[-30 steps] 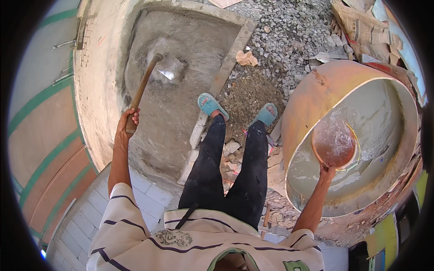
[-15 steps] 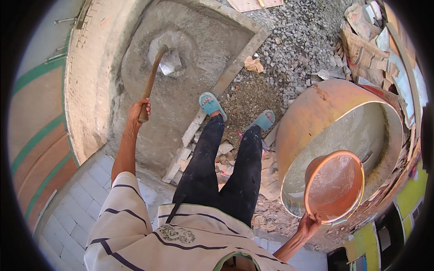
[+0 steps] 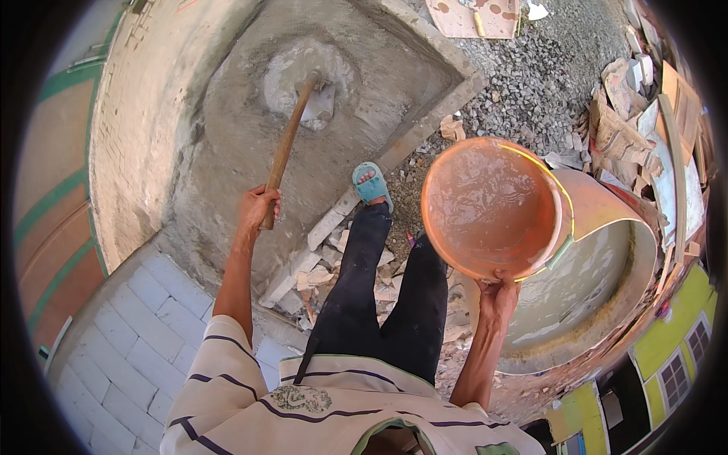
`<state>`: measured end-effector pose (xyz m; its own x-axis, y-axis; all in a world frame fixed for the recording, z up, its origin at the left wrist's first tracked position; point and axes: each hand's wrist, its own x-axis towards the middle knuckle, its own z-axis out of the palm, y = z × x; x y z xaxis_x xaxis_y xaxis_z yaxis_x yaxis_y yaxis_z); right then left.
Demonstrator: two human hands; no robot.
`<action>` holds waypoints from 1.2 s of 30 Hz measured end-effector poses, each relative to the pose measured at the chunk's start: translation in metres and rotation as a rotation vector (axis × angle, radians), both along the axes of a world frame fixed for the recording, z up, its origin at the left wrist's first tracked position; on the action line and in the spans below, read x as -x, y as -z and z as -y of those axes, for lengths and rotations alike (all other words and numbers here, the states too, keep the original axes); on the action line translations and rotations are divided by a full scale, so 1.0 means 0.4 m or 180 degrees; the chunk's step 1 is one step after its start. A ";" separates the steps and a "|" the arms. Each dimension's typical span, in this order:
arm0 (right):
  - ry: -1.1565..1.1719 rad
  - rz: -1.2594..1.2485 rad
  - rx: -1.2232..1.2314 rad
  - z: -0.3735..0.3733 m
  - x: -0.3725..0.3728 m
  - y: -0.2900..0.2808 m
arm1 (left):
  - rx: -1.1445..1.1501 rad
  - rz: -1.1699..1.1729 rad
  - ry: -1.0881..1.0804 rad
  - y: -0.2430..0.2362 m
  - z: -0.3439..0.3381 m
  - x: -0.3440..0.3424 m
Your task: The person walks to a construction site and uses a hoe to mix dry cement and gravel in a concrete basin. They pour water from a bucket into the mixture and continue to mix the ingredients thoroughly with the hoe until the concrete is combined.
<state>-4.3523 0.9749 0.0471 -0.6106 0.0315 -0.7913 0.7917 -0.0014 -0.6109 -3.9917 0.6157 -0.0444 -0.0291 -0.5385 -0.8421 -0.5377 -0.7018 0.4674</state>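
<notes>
My left hand (image 3: 260, 207) is wrapped round the lower end of the wooden handle of a hoe (image 3: 292, 136). The hoe's metal blade rests in a wet, watery hollow in the grey mortar (image 3: 235, 114). On the right, my right hand (image 3: 498, 293) grips the near rim of an orange bucket (image 3: 485, 205) with cloudy water in it. The bucket has a yellow bail with a green grip. It is held up between my legs and a large round tub (image 3: 637, 280) of greyish water, covering part of the tub.
A low block edging (image 3: 402, 140) borders the mortar bed. Past it lies grey gravel (image 3: 553, 76), with a stained board (image 3: 478, 17) at the far side. Broken rubble (image 3: 326, 265) lies by my feet. Paper sacks (image 3: 622, 129) and planks are heaped at the right.
My right hand has lifted the bucket from over the tub and brought it left and farther forward. The view has shifted; my left hand keeps its hold on the hoe.
</notes>
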 end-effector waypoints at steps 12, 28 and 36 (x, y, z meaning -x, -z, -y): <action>-0.0796 -0.0341 0.0105 0.717 -0.128 0.530 | 0.0148 -0.0012 0.0059 0.129 -0.049 -0.044; -0.2938 -0.3286 -0.1128 1.073 -0.082 0.422 | 0.0283 -0.0225 -0.0368 0.102 -0.007 0.030; -0.3032 -0.3887 -0.0788 1.221 -0.011 0.326 | 0.0433 -0.0209 -0.0320 0.086 0.039 0.068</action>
